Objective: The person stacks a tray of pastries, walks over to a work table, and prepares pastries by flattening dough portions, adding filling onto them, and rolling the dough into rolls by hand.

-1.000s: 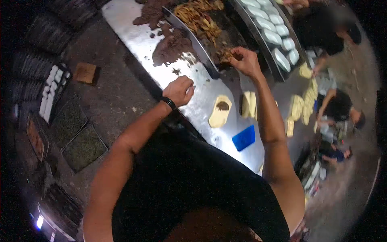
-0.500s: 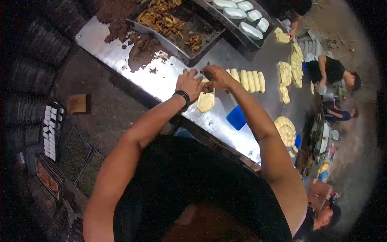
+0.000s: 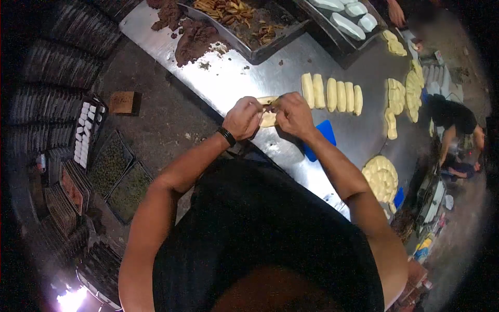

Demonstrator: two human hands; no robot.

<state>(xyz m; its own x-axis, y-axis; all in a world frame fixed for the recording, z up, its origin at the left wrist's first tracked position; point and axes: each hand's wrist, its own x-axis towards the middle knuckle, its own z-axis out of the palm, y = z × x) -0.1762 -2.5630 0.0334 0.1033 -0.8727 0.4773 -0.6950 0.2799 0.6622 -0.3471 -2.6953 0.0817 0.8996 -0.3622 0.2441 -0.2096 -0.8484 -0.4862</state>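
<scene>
A piece of pale yellow dough (image 3: 267, 120) lies on the metal table between my hands, with a dark strip of filling partly visible across it. My left hand (image 3: 242, 119), below a black wristband, pinches the dough's left side with curled fingers. From the right, my right hand (image 3: 296, 115) grips the opposite side, fingers bent inward. Both sets of fingertips partly cover the dough. Just right of my hands, several rolled dough logs (image 3: 331, 94) lie side by side. A blue scraper (image 3: 321, 140) rests under my right forearm.
Brown filling (image 3: 200, 42) is heaped at the table's upper left, beside a tray of yellowish strips (image 3: 228, 13). Another tray holds white oval pieces (image 3: 348, 25). Dough pieces (image 3: 396, 96) and a round dough mass (image 3: 380, 179) lie right. Co-workers stand beyond.
My right hand has come down from above the dough onto its right side. My fingers now fold the dough's edges over the filling. The camera view has shifted.
</scene>
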